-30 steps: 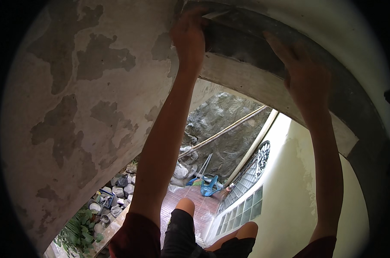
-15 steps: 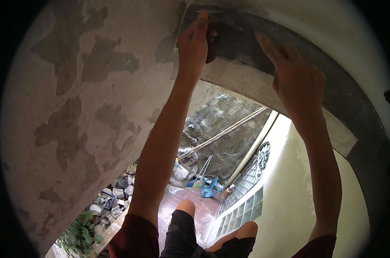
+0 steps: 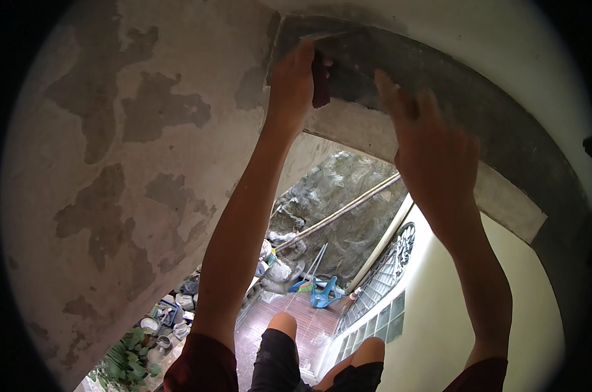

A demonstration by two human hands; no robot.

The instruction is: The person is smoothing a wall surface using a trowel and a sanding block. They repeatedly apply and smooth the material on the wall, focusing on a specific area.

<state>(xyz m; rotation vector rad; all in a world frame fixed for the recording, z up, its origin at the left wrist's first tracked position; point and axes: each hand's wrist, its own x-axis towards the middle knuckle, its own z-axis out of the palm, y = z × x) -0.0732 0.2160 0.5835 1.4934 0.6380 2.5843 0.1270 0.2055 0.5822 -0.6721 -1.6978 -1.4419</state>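
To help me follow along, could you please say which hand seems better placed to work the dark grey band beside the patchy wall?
Probably the left hand: it grips a dark red handle near the patchy wall, while the right hand, apparently empty, is farther along the grey band.

Your left hand (image 3: pixel 293 85) is near the wall (image 3: pixel 172 157), left of your right hand (image 3: pixel 438 144). Below, the floor (image 3: pixel 315 320) lies between a plant (image 3: pixel 127 359) and the grille (image 3: pixel 374 281).
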